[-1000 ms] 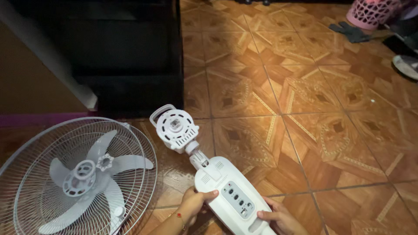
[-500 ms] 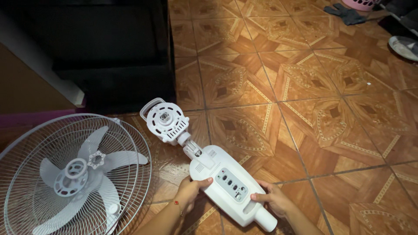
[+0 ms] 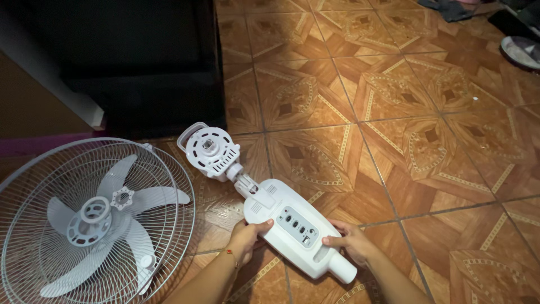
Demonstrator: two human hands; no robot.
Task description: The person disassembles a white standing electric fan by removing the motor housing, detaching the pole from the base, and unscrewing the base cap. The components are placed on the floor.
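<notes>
Both hands, L (image 3: 245,238) & R (image 3: 347,243), gripping white fan body (image 3: 292,226) (blades (image 3: 101,214) inside wire cage (image 3: 169,186) nearby)

Fan body (image 3: 292,228) now sits further out from me on the tiles, its tube end exposed; my right hand (image 3: 347,243) slides lower along its side.

fan body (image 3: 292,228): white plastic, pale grey control panel with dark buttons
motor mount (image 3: 209,151): white, ring of slots round a grey centre
fan grille (image 3: 163,186): thin white wire, radial spokes, lower left of the frame
fan blades (image 3: 135,200): pale translucent white
floor tiles (image 3: 427,163): glossy orange-brown, cream geometric borders, dark diamond centres
cabinet (image 3: 140,62): black, upper left
wall (image 3: 28,112): tan, white trim strip, purple skirting
bracelet (image 3: 230,258): thin gold, 1 red bead, on left hand (image 3: 247,237)
plate (image 3: 520,50): grey-white, upper right
</notes>
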